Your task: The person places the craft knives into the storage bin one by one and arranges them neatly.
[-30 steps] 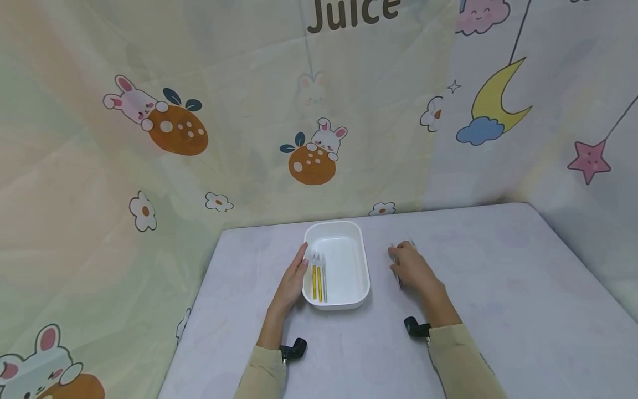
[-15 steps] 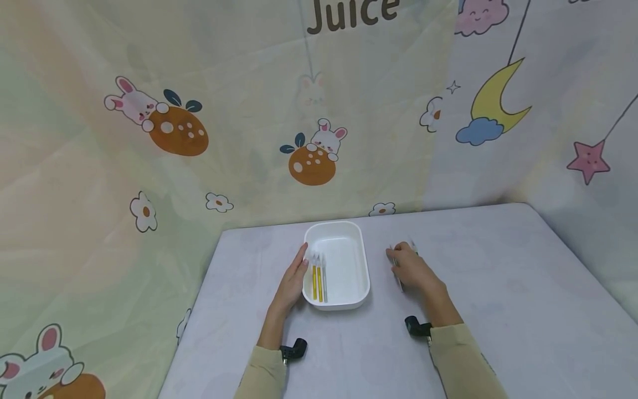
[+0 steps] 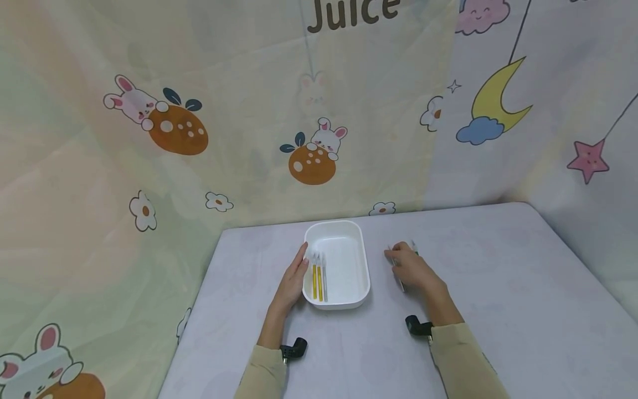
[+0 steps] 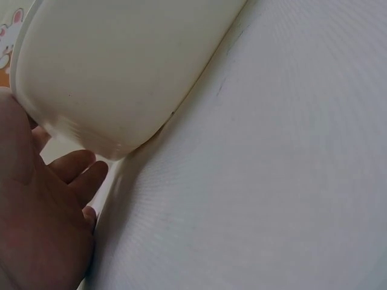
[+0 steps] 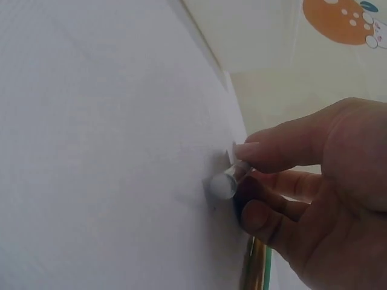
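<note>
A white tray (image 3: 344, 266) stands near the table's back edge. Two yellow pens (image 3: 317, 282) and a silver pen (image 3: 325, 280) lie along its left side, clear ends pointing away. My left hand (image 3: 291, 282) rests against the tray's left wall, fingers mostly straight; its fingertips (image 4: 94, 175) show beside the outer wall in the left wrist view. Right of the tray, my right hand (image 3: 413, 269) pinches a slim silver pen (image 3: 400, 284) between thumb and fingers, close to the tabletop. Its rounded end (image 5: 224, 185) faces the right wrist camera.
Beyond my right hand, another pen (image 3: 414, 246) with a green part shows partly. Gold and green pens (image 5: 259, 266) appear below the fingers in the right wrist view. A printed fabric backdrop (image 3: 249, 138) hangs behind the pale table (image 3: 498, 288).
My right hand has shifted slightly left, and the pinched silver pen has tilted a little. More of the pen with the green part shows behind it. The left hand and tray stay put.
</note>
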Motion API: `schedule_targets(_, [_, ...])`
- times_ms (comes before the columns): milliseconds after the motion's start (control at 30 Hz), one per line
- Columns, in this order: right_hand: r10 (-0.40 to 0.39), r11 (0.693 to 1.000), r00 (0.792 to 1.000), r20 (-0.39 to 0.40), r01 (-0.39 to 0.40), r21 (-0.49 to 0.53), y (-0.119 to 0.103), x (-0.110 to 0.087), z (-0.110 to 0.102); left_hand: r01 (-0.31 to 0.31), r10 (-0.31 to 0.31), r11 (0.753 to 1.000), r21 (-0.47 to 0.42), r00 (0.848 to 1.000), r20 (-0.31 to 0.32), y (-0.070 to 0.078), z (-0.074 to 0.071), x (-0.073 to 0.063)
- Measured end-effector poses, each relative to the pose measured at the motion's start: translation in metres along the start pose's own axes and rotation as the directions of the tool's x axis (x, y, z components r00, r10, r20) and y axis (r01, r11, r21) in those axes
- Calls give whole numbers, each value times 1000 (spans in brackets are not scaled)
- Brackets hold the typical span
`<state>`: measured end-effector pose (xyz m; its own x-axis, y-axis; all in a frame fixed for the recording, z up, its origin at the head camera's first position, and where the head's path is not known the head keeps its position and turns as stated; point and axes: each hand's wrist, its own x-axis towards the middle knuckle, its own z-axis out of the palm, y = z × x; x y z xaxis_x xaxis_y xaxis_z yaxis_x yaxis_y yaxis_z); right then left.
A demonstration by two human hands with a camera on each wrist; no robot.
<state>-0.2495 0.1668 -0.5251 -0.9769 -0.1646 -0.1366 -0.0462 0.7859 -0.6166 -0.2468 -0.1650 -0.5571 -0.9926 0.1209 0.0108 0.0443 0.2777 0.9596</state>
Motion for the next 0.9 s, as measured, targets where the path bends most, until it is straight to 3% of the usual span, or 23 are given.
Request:
schedule_targets(300, [-42,993,997,-63,49,106,10,10,5,7,-7,1000,-1,1000,1,0,-1,-1])
schedule_targets(600, [-65,966,990,-126,94,241,12,9,-1,3,-3,1000,3,1000,0,-1,0,1])
schedule_targets(900, [-16,934,992,-127,60,352,12,9,0,3,-3,1000,7,1000,-2,0,0,0])
